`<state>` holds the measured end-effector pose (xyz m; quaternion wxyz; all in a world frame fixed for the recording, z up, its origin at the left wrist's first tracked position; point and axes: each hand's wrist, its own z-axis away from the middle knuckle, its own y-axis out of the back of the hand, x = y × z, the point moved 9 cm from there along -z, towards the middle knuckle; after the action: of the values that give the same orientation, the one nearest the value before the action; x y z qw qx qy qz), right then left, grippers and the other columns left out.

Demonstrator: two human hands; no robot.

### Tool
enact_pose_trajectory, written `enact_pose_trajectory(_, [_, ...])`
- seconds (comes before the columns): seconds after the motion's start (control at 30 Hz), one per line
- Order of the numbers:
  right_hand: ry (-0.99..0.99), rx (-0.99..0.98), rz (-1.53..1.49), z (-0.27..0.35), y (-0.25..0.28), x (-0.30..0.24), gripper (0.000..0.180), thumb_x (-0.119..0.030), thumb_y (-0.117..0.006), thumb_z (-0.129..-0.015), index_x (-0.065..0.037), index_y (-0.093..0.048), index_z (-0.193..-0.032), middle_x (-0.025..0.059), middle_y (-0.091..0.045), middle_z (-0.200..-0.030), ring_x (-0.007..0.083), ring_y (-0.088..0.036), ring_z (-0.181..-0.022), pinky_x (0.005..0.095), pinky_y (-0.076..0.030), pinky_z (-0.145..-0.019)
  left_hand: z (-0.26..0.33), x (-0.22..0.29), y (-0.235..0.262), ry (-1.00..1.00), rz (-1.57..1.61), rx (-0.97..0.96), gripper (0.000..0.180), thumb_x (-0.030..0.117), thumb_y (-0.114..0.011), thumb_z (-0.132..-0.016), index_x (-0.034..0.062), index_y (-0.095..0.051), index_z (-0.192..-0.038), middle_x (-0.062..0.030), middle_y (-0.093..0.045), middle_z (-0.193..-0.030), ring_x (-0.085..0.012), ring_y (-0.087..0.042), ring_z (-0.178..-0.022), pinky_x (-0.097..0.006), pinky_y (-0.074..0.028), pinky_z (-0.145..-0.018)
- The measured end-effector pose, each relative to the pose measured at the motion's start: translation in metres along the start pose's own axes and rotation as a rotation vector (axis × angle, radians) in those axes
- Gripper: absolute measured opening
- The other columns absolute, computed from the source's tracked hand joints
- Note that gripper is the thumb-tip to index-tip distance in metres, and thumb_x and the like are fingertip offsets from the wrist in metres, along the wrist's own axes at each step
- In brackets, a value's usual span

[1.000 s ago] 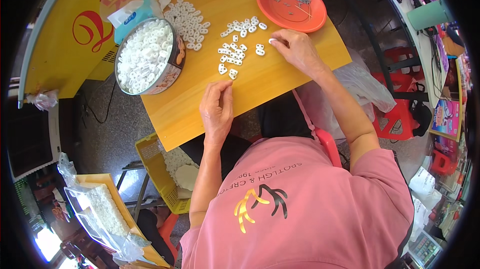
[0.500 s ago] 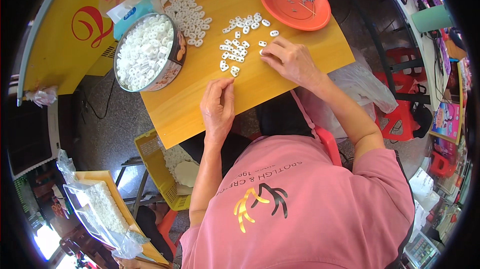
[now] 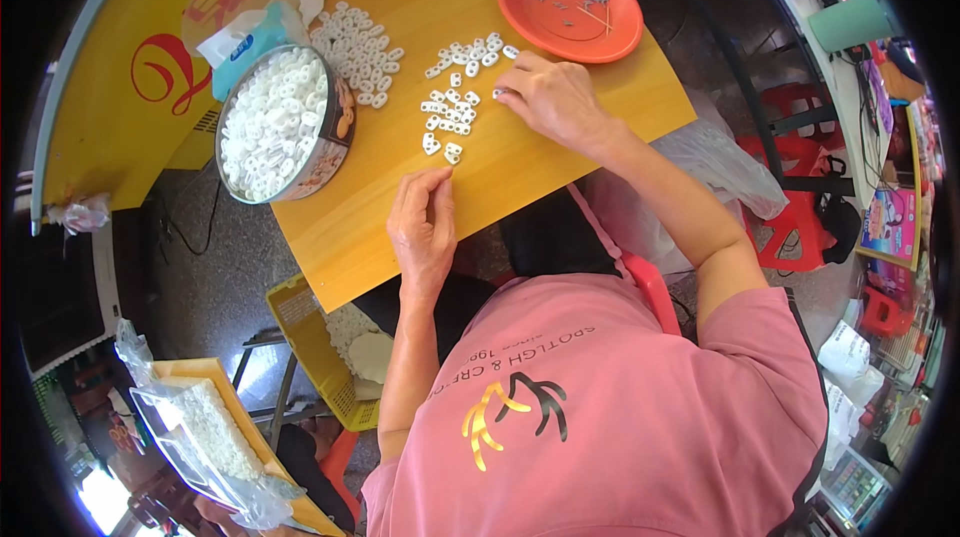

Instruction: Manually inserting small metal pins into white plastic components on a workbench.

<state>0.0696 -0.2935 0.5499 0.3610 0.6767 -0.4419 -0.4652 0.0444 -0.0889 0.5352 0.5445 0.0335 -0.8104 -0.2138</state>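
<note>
Small white oval plastic pieces with two holes lie on the yellow wooden table [image 3: 350, 247]. My left hand [image 3: 422, 232] rests near the table's front edge, thumb and fingers pressed together. Just beyond its fingertips sits a white piece [image 3: 453, 153]; whether anything is pinched in them is hidden. My right hand [image 3: 555, 102] is closed to the right of the middle cluster of pieces [image 3: 449, 112], a small white two-holed piece [image 3: 498, 94] at its fingertips. Another group of white pieces [image 3: 472, 55] lies farther back, left of that hand.
A round tin [image 3: 335, 102] heaped with white pieces stands at the left, a loose pile [image 3: 358, 57] beside it. An orange-red plate [image 3: 515, 12] at the back right holds small grey bits and thin sticks. A blue tissue pack [image 3: 250, 52] stands behind the tin.
The view has shifted, moving the table slightly left and down in the picture. My right hand stays closed and has come a little nearer the back group; my left hand keeps its closed pose.
</note>
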Motion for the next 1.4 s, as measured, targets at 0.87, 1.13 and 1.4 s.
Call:
enact_pose_trajectory(0.87, [-0.248,-0.177,-1.023,0.030,0.038,-0.012,0.012,-0.008,-0.064,-0.089,0.004,-0.063,-0.090,0.0074,-0.067,-0.076,0.0107,-0.066,-0.069,0.0247,-0.052,-0.063,-0.015,0.006,-0.078,0.471,0.879,-0.083,0.015,0.011,-0.065,-0.093,-0.0009,-0.060,-0.102,-0.0089,-0.067,-0.088,-0.0155,-0.065,-0.079,-0.028,-0.051,-0.076])
enact_pose_trajectory(1.13, [-0.220,-0.266,-0.973,0.025,0.033,0.000,0.010,-0.009,-0.068,-0.088,0.000,-0.065,-0.090,0.0040,-0.065,-0.082,0.0090,-0.058,-0.069,0.0247,-0.046,-0.059,-0.020,0.003,-0.086,0.486,0.810,-0.140,0.016,0.010,-0.064,-0.095,-0.0022,-0.062,-0.105,-0.0080,-0.067,-0.092,-0.0138,-0.064,-0.084,-0.027,-0.051,-0.078])
enact_pose_trajectory(1.4, [0.102,0.189,-0.048,-0.033,0.078,0.104,0.010,-0.014,-0.069,-0.083,-0.005,-0.067,-0.088,0.0090,-0.064,-0.084,0.0266,-0.066,-0.074,0.0372,-0.053,-0.066,-0.023,-0.005,-0.079,0.535,0.681,-0.110,0.014,0.010,-0.063,-0.094,-0.0011,-0.061,-0.102,-0.0107,-0.068,-0.094,-0.0170,-0.065,-0.081,-0.030,-0.051,-0.077])
